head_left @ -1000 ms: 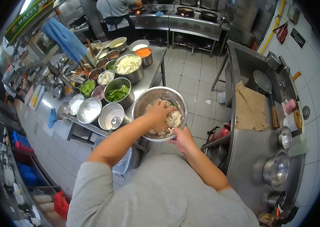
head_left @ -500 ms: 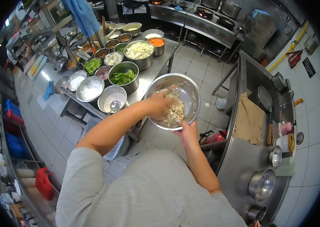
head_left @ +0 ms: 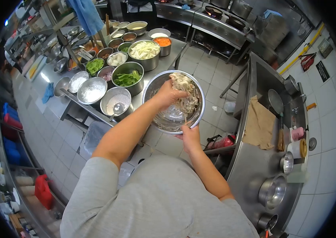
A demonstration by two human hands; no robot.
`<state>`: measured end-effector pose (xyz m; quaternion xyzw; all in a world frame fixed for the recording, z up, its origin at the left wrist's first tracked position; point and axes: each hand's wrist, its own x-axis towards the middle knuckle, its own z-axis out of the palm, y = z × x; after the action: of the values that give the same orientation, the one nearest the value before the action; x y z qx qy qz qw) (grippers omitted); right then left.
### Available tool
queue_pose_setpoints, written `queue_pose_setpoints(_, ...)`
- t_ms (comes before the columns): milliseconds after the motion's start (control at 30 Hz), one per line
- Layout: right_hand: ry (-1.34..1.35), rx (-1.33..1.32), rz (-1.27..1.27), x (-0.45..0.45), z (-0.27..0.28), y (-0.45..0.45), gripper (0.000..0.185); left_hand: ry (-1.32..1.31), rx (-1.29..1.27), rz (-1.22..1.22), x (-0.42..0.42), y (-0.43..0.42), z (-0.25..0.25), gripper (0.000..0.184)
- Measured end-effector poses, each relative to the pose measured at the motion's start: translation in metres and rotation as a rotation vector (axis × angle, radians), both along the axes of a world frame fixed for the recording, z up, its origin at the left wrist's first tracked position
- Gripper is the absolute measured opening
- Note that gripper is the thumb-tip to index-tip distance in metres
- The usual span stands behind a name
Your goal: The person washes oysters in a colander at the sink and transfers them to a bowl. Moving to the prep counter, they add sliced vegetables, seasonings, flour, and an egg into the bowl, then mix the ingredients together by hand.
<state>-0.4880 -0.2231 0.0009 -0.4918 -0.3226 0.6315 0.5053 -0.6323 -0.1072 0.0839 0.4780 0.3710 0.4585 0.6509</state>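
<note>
A round steel bowl (head_left: 171,112) hangs tilted in front of me, above the tiled floor. My right hand (head_left: 192,138) grips its near rim, fingers underneath and thumb over the edge. Inside the bowl, my left hand (head_left: 168,95) has its fingers curled into a pale, wet, shredded mixture (head_left: 186,84). That mixture is bunched up against the far right wall, with some strands hanging down. Smears of it coat the bowl's bottom and near side. Part of my left fingers is hidden by the food.
Left of the bowl, a steel table (head_left: 169,55) carries pots of leafy greens (head_left: 127,78), sliced cabbage (head_left: 145,50) and shredded carrot (head_left: 162,41), plus bowls of white powder (head_left: 92,91). A steel counter (head_left: 241,174) with a brown cloth (head_left: 258,123) runs along my right. Stoves stand at the back, near another person.
My left hand has gathered the mixture from the bowl's middle up toward its far right side, baring the bottom. The bowl has shifted slightly left and up, my right hand moving with it.
</note>
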Motion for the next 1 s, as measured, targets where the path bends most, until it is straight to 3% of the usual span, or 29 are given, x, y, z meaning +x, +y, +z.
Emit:
queue_pose_setpoints(33,0.035,0.033,-0.011,0.003,0.0,-0.001,0.057,0.271,0.252,0.052,-0.003,0.001,0.004,0.041)
queue_pose_setpoints(67,0.038,0.031,-0.02,0.003,0.003,-0.003,0.057,0.274,0.251,0.043,-0.007,0.001,0.008,0.041)
queue_pose_setpoints(133,0.036,-0.007,-0.017,0.01,0.012,-0.005,0.056,0.848,0.657,-0.266,-0.013,0.0,0.017,0.045)
queue_pose_setpoints(167,0.033,-0.004,-0.023,0.013,0.017,-0.006,0.056,1.065,0.533,-0.518,-0.012,-0.002,0.027,0.044)
queue_pose_setpoints(300,0.116,-0.074,-0.048,0.02,0.027,-0.017,0.056,1.206,0.739,-0.697,-0.027,-0.024,0.011,0.062)
queue_pose_setpoints(367,0.104,-0.091,-0.047,0.018,0.032,-0.021,0.057,1.443,0.912,-0.043,-0.022,-0.046,0.001,0.087)
queue_pose_setpoints(400,0.119,-0.093,-0.015,0.012,0.037,-0.025,0.057,1.445,0.922,-0.054,-0.016,-0.046,0.002,0.087)
queue_pose_setpoints(467,0.135,-0.092,0.018,0.008,0.039,-0.027,0.058,1.41,0.645,-0.23,-0.003,-0.047,0.005,0.094)
queue_pose_setpoints(500,0.141,-0.114,0.048,0.007,0.039,-0.027,0.057,1.237,0.77,-0.096,-0.004,-0.038,-0.011,0.075)
queue_pose_setpoints(533,0.143,-0.136,0.079,0.007,0.038,-0.026,0.057,1.237,0.77,-0.093,-0.007,-0.025,-0.025,0.075)
queue_pose_setpoints(600,0.159,-0.133,0.06,0.005,0.031,-0.025,0.057,1.286,0.546,-0.008,-0.004,-0.007,-0.012,0.059)
queue_pose_setpoints(633,0.183,-0.132,0.034,0.005,0.027,-0.025,0.057,1.255,0.582,0.109,-0.006,-0.005,-0.006,0.054)
queue_pose_setpoints(767,0.165,-0.104,0.014,0.005,0.025,-0.024,0.056,1.106,0.413,0.124,-0.013,-0.009,0.043,0.046)
queue_pose_setpoints(900,0.147,-0.083,0.001,0.01,0.029,-0.025,0.055,0.871,0.312,0.059,-0.019,-0.003,0.049,0.045)
queue_pose_setpoints(933,0.142,-0.082,-0.003,0.01,0.031,-0.024,0.055,0.873,0.316,0.055,-0.015,-0.006,0.044,0.045)
queue_pose_setpoints(1000,0.171,-0.063,-0.002,0.012,0.036,-0.022,0.056,0.848,0.634,0.223,-0.007,-0.017,0.02,0.045)
